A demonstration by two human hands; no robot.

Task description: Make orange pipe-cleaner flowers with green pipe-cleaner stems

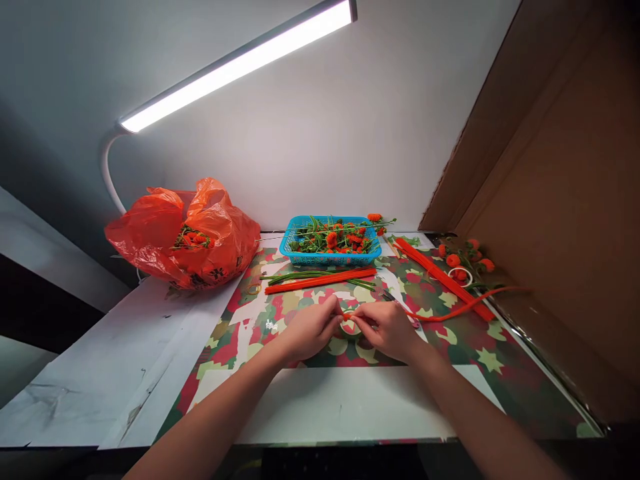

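My left hand (316, 328) and my right hand (386, 328) meet over the middle of the table, fingertips pinched together on a fuzzy orange pipe cleaner (450, 315). Its long free end runs out to the right past my right hand. Most of the short part between my fingers is hidden. Just below the fingertips is a small round thing (352, 329) with a pale green rim, partly covered by my hands. Beyond my hands lies a bundle of orange pipe cleaners (320, 281), with green pipe cleaners (290, 275) beside and under it.
A blue basket (330, 259) of orange flowers on green stems stands at the back. An orange plastic bag (225, 247) with more flowers sits left, under a lit lamp (240, 70). Another orange bundle (440, 273) and loose flowers (453, 261) lie right, near a cardboard panel (550, 167).
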